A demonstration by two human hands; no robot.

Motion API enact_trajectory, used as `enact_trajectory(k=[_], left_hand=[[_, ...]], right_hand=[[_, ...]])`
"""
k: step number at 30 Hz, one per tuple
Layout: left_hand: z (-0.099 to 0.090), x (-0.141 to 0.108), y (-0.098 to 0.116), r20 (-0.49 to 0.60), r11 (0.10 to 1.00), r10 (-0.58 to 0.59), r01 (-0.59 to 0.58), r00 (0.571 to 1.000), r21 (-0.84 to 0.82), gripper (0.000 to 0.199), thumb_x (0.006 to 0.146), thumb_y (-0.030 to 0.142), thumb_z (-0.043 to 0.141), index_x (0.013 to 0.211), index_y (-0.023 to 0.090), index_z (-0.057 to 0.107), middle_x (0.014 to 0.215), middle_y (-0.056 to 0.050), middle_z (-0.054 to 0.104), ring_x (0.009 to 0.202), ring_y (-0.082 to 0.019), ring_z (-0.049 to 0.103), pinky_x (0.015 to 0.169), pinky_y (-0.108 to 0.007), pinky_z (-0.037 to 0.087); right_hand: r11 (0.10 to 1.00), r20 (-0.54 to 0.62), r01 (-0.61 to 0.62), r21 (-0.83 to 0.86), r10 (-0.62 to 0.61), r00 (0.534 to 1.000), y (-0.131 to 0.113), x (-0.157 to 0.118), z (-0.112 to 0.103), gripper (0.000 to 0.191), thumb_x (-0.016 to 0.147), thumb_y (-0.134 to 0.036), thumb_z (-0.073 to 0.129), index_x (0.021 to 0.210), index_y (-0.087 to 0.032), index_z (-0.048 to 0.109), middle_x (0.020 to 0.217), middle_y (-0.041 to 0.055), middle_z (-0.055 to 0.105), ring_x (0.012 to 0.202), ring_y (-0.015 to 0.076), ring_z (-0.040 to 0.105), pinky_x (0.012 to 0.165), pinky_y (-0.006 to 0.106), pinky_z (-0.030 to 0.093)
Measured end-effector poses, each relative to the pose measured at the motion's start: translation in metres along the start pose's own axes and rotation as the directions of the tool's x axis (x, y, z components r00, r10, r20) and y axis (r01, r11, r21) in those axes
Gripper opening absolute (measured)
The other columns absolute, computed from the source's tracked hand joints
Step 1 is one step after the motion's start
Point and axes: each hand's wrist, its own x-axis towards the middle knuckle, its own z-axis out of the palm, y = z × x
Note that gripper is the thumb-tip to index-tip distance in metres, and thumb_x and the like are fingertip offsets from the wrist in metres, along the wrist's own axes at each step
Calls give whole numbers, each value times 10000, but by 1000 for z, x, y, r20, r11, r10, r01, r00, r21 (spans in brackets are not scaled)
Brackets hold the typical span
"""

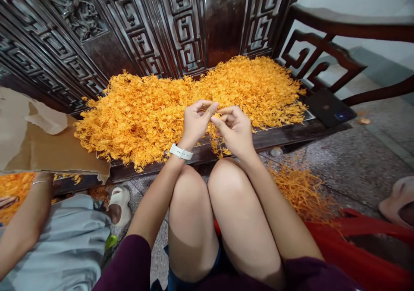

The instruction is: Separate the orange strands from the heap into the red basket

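Facing spindly, tangled orange sprigs (139, 110) on wooden bench (278, 138), just beyond left hand (196, 122) and right hand (238, 132). Pinching narrowly — too small to make out what.

Soft glare streaks the carved panel (158, 28); edges stretch.

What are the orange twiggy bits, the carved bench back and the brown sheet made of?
Orange twiggy bits: probably plastic; repeated branching shapes, little shine.
Carved bench back: likely dark wood, glossy varnish; highlights on its ridges.
Brown sheet: seemingly dull cardboard; ragged edge.
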Motion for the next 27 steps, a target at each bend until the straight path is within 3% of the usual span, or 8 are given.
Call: enact_trajectory(k=[7, 8, 11, 12, 14, 16, 22, 27], left_hand=[[-8, 13, -21, -279, 997, -75, 79, 957, 4, 186, 889, 193, 818, 739, 182, 708, 744, -20, 700, 714, -127, 628, 716, -262, 508], [-10, 13, -24, -312, 993, -119, 121, 943, -14, 179, 889, 185, 811, 744, 178, 706, 730, -16, 693, 700, -123, 626, 706, -255, 505], [-10, 11, -28, -262, 975, -220, 211, 940, -62, 158, 885, 295, 820, 843, 161, 746, 742, -27, 712, 695, -129, 651, 630, -231, 484], [-9, 10, -27, -252, 974, -228, 216, 941, -73, 214, 873, 358, 828, 867, 158, 752, 743, -31, 716, 695, -135, 658, 591, -222, 466], [-5, 7, -24, -251, 978, -206, 189, 946, -88, 301, 842, 441, 843, 876, 157, 751, 739, -26, 709, 663, -130, 643, 557, -214, 459], [-1, 5, -20, -239, 984, -172, 156, 956, -82, 346, 833, 490, 843, 880, 159, 752, 742, -17, 695, 632, -119, 624, 538, -210, 455], [5, -2, -2, -150, 997, -80, 80, 985, -5, 400, 839, 550, 837, 881, 161, 755, 724, -2, 674, 530, -85, 524, 507, -215, 417], [12, -7, 14, -77, 997, 45, -41, 996, 58, 297, 892, 466, 809, 877, 174, 754, 819, -30, 713, 690, -126, 617, 651, -246, 494]], right_hand=[[984, 263, 169, -51, -150, 953, -39, -19, -10, 222, 1008, -349, 718, 848, -195, 714, 736, 4, 632, 648, 119, 566, 635, 254, 465], [992, 467, 125, -1, -110, 877, -49, -23, -10, 215, 1024, -340, 696, 878, -187, 733, 768, 17, 669, 677, 124, 609, 663, 254, 496], [982, 928, -151, 115, -52, 369, -61, -27, -9, 215, 971, -368, 768, 947, -155, 786, 848, 73, 765, 763, 168, 731, 722, 273, 575], [954, 940, -245, 175, -87, 331, -59, -25, -9, 248, 925, -401, 820, 947, -155, 793, 835, 73, 770, 740, 170, 734, 702, 270, 580], [844, 708, -290, 451, -141, 692, -50, -16, -10, 325, 883, -505, 839, 944, -192, 779, 775, 25, 733, 611, 120, 641, 595, 234, 531], [774, 366, -182, 606, -68, 928, -42, -6, -12, 356, 971, -588, 699, 1056, -246, 749, 840, -6, 702, 621, 90, 565, 599, 213, 498], [994, -46, 1, 108, 4, 999, -29, -11, -15, 316, 925, -457, 780, 1118, -228, 679, 878, -4, 621, 689, 127, 541, 634, 277, 436], [896, 105, 176, -408, -145, 984, -14, -10, -19, 190, 973, -377, 736, 1015, -200, 681, 807, -12, 617, 702, 144, 548, 675, 297, 412]])
